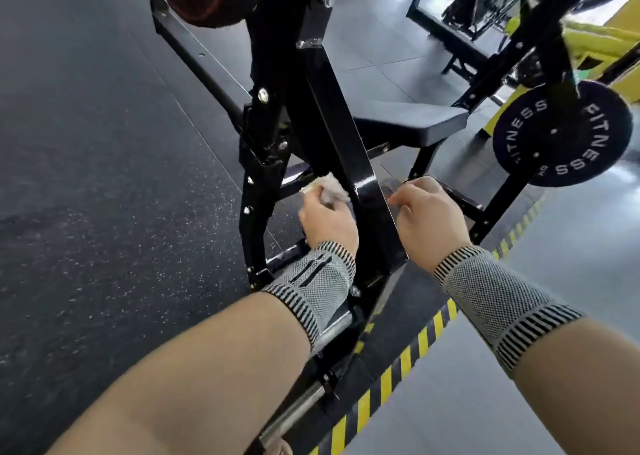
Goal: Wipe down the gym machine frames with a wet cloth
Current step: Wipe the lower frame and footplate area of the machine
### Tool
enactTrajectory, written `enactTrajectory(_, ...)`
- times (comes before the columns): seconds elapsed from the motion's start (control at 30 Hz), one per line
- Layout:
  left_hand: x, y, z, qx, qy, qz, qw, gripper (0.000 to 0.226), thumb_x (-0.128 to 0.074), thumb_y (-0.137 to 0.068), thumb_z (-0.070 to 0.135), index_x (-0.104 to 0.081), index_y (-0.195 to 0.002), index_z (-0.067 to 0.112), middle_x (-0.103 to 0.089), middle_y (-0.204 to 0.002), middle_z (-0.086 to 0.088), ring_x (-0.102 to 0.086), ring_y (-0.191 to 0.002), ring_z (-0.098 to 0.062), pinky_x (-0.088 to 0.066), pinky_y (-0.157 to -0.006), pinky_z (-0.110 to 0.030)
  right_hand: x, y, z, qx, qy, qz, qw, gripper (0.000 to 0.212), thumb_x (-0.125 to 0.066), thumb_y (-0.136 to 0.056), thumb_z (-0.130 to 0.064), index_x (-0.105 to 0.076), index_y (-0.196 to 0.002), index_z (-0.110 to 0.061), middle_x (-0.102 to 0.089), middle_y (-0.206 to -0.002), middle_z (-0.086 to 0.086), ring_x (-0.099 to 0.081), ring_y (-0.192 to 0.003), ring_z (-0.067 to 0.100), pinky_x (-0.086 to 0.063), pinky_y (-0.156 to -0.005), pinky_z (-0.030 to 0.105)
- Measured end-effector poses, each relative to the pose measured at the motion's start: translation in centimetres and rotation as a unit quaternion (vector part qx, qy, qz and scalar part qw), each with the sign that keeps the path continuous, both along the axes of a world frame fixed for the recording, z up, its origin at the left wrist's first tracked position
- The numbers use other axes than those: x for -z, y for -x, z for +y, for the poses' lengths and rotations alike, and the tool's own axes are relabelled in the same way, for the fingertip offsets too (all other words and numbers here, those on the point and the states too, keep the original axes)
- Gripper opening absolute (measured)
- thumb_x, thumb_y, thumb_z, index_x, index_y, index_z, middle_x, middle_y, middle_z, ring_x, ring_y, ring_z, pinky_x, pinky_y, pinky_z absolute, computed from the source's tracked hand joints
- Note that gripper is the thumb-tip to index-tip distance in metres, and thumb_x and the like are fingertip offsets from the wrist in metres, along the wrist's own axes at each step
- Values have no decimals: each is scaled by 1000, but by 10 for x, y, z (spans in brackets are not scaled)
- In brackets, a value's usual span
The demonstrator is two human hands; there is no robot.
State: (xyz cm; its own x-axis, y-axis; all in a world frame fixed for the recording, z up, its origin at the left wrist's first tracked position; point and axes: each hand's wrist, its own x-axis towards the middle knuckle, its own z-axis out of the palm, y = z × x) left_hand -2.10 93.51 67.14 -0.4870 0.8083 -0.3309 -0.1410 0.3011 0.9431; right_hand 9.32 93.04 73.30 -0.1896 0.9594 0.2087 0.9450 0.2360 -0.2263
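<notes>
Black steel runs through the middle of the frame: a slanted beam of the machine, glossy and stiff, the sort of surface a damp rag should slide along easily. Just left of it, at centre, the left hand has its fingers curled round a pale cloth, bunched into a wad and held against or right beside the beam's left face; whether it truly touches I cannot tell. The cloth looks soft and light, so it should fold to the beam's edges, and it is best held as a pad under the fingers so it can press flat on the paint. How wet it is does not show.

Right of the beam, the right hand hangs with fingers curled loosely downward near a ribbed footplate; it seems to hold nothing, though its fingertips are partly hidden. Both wrists wear grey knit bands.

No bucket or other container is in sight. A seat pad lies beyond the beam, and a weight plate marked FITNESS hangs at the right edge. Yellow-and-black tape crosses the floor lower right.
</notes>
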Motion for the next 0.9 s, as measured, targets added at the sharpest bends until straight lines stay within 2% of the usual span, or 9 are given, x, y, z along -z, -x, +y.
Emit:
enactTrajectory(0.1, 20, -24, -36, 64, 112, -43, 991, 27, -46, -99, 18, -46, -125, 11, -58, -122, -10, -60, -97, -20, -42, -76, -22, 11, -25, -13, 18, 17, -5, 1000, 17, -52, -86, -5, -66, -95, -10, -53, -105, 1, -54, -78, 20, -37, -69, 24)
enactTrajectory(0.2, 30, -31, -49, 138, 165, 12, 977, 30, -45, -99, 21, -49, -123, 3, -59, -123, -15, -58, -111, -29, -42, -85, -29, 24, -38, -27, -17, 10, 3, 1000, 9, -59, -81, -8, -63, -88, -11, -50, -93, -4, -51, -71, 18, -37, -66, 25)
enactTrajectory(0.27, 29, -25, -47, 211, 172, 33, 962, 30, -46, -99, 21, -54, -120, 1, -60, -123, -17, -58, -112, -33, -47, -94, -35, 35, -38, -38, -96, -12, 2, 995, 8, -67, -76, -12, -62, -82, -11, -52, -87, -4, -54, -71, 20, -40, -64, 25)
enactTrajectory(0.33, 24, -17, -47, 233, 152, -18, 961, 26, -55, -94, 21, -62, -108, 1, -66, -113, -20, -65, -103, -35, -54, -91, -45, 49, -31, -48, -181, -25, -27, 983, 20, -76, -69, -18, -61, -80, -12, -56, -84, 0, -57, -73, 23, -48, -59, 29)
enactTrajectory(0.47, 12, 1, -50, 242, 143, -131, 951, 18, -57, -93, 17, -67, -98, 4, -68, -90, -11, -68, -86, -23, -57, -83, -38, 68, -18, -49, -200, -76, -71, 974, 59, -83, -51, -10, -50, -100, -14, -59, -81, 8, -58, -68, 28, -53, -50, 33)
enactTrajectory(0.6, 15, 13, -49, 247, 131, -134, 951, 22, -54, -92, 10, -65, -111, 7, -73, -101, -5, -68, -91, -14, -49, -91, -35, 70, -23, -52, -208, -170, -122, 955, 17, -54, -69, -5, -63, -83, -4, -55, -73, 10, -51, -58, 29, -45, -44, 33)
enactTrajectory(0.7, 21, 16, -49, 264, 126, -121, 949, 20, -58, -91, 10, -63, -110, 10, -74, -97, -3, -69, -91, -13, -48, -95, -37, 77, -24, -63, -170, -193, -166, 952, 29, -38, -81, -11, -66, -78, -7, -54, -74, 6, -49, -65, 27, -42, -51, 34)
enactTrajectory(0.8, 34, 20, -47, 313, 147, -92, 934, 18, -58, -92, 19, -65, -107, 15, -72, -104, -1, -66, -100, -15, -45, -95, -38, 92, -6, -70, -137, -146, -278, 939, 8, -66, -70, -14, -69, -77, -11, -54, -80, 3, -41, -74, 25, -33, -62, 36)
enactTrajectory(0.9, 49, 32, -40, 358, 169, -43, 917, 12, -54, -95, 23, -63, -88, 18, -64, -108, -2, -59, -97, -20, -46, -87, -35, 109, 15, -67, -121, -90, -331, 931, 17, -77, -58, -20, -74, -74, -14, -59, -89, 4, -36, -83, 26, -26, -69, 38)
